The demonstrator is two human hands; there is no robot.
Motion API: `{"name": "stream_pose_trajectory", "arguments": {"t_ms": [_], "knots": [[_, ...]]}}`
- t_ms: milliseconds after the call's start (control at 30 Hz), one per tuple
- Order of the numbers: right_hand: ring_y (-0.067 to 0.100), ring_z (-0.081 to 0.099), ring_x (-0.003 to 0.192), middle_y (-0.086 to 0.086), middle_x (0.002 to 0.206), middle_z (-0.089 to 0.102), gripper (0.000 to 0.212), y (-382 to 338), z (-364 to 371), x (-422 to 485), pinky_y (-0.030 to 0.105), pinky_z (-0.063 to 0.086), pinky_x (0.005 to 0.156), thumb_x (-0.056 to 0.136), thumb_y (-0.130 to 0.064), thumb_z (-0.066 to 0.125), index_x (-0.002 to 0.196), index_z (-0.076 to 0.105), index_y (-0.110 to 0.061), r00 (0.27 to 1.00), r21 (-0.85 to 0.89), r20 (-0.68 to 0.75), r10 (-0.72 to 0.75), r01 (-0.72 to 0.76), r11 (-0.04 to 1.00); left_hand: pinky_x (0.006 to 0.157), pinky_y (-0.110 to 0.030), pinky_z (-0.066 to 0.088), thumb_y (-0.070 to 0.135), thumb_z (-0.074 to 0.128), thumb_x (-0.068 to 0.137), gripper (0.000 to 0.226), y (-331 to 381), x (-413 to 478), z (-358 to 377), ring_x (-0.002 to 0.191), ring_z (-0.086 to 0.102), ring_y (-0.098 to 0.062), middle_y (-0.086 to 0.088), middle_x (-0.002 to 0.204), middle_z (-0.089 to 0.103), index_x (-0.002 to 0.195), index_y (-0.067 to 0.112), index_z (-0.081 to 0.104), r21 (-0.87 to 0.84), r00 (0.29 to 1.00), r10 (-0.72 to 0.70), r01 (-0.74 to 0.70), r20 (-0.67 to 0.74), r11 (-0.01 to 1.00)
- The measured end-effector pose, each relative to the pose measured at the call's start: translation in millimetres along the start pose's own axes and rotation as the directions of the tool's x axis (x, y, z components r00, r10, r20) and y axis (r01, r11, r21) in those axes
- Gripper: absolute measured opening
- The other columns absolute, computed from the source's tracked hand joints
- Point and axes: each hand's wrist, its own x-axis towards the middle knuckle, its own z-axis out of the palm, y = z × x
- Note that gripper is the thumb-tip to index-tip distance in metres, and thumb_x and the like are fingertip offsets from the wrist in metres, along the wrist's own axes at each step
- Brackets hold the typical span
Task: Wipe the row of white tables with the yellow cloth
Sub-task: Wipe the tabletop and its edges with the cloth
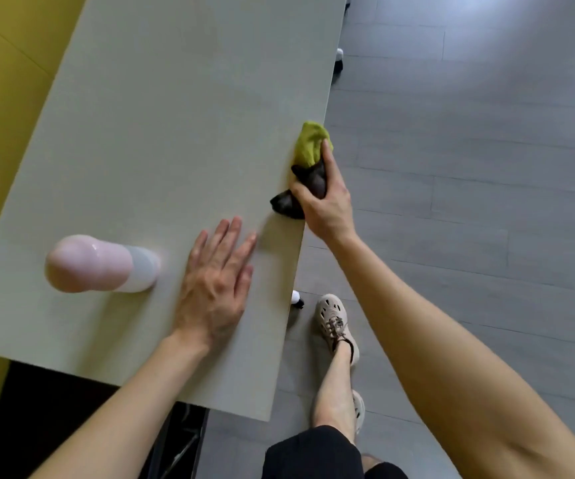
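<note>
From my end: right hand (327,205) is curled round the bunched cloth (312,143), index finger stretched along its yellow end, right at the table (175,115) edge. I read that as wiping the rim. Left hand (217,281) lies flat on top, fingers straight and slightly spread, probably bracing. The bottle (99,264) sits near it, not touching.

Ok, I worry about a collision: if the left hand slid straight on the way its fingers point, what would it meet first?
The left hand would likely brush the dark end of the cloth that the right hand grips; otherwise bare table.
</note>
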Motion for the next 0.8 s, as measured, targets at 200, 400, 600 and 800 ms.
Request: {"name": "stream_pose_trajectory", "arguments": {"t_ms": [200,400,600,800], "knots": [[0.004,0.051,0.148,-0.015,0.164,0.052,0.087,17.8,17.8,-62.1,0.021,0.043,0.115,0.092,-0.021,0.079,0.167,0.039,-0.041,0.997,0.061,-0.08,0.019,-0.014,0.998,0.131,-0.055,0.028,0.025,0.049,0.107,0.052,-4.9,-3.6,4.7,0.161,0.039,-0.028,-0.01,0.172,0.043,0.158,0.02,0.057,0.012,0.999,-0.004,0.005,-0.045,1.0],[-0.007,0.047,0.147,-0.02,0.159,0.051,0.086,44.5,20.5,-229.6,0.011,0.035,0.118,0.092,-0.017,0.083,0.167,0.041,-0.022,0.998,0.043,0.046,-0.052,0.05,0.998,0.131,-0.055,0.028,0.028,0.047,0.106,0.053,-4.1,-3.2,6.8,0.161,0.038,-0.028,-0.008,0.172,0.043,0.158,0.022,0.056,0.024,0.998,-0.012,0.013,-0.056,1.0],[0.006,0.053,0.145,-0.014,0.162,0.054,0.089,11.1,21.2,-66.3,0.007,0.037,0.106,0.082,-0.038,0.069,0.167,0.042,-0.035,0.991,-0.034,-0.133,0.002,-0.007,0.999,0.132,-0.053,0.026,0.029,0.047,0.105,0.054,-5.0,-1.8,7.8,0.161,0.038,-0.027,-0.008,0.172,0.043,0.158,0.024,0.057,0.021,0.998,-0.005,0.007,-0.064,1.0],[0.001,0.051,0.147,-0.017,0.162,0.054,0.085,34.5,29.8,-131.6,0.014,0.042,0.113,0.087,-0.028,0.072,0.166,0.042,-0.038,0.994,0.075,-0.104,0.025,-0.017,0.997,0.132,-0.052,0.026,0.029,0.048,0.104,0.054,-5.3,-1.8,9.4,0.161,0.037,-0.026,-0.008,0.172,0.043,0.157,0.024,0.057,0.019,0.997,-0.007,0.008,-0.078,1.0]]}}
